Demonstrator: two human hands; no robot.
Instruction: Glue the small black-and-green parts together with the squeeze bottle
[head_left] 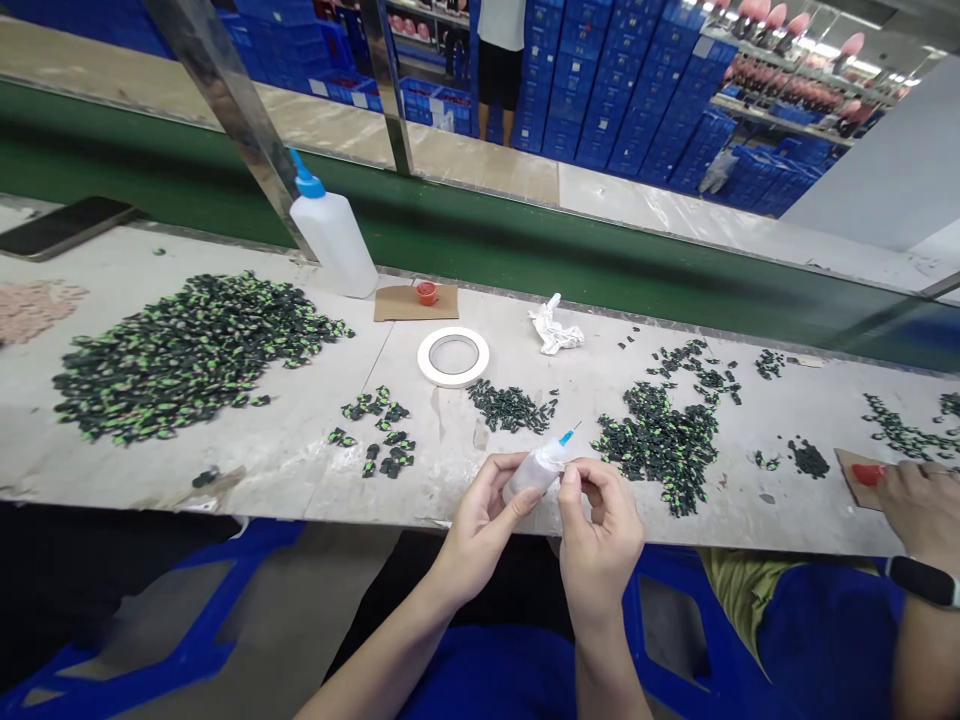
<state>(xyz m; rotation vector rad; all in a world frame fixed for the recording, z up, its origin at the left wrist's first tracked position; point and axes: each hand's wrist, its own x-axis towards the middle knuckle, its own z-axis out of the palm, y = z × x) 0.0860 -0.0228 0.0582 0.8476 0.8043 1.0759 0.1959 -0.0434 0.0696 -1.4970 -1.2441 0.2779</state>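
My left hand (484, 525) is wrapped round a small translucent squeeze bottle (534, 474) with a blue needle tip, tilted up to the right. Close beside the bottle's neck is my right hand (600, 515), its thumb and fingertips pinched together; what they hold, if anything, is too small to make out. Just beyond the bottle lies a small pile of dark green slim pieces (512, 407). To the right spreads a heap of black and green small parts (664, 440). A roll of white tape (453, 357) rests flat behind my left hand.
A large white bottle with blue cap (335, 240) stands at the back left, near a cardboard piece (390, 304) bearing a red cup (426, 292). A big heap of green-black parts (180, 360) covers the left. Crumpled tissue (555, 325) lies behind. A co-worker's hand (922, 510) is at far right.
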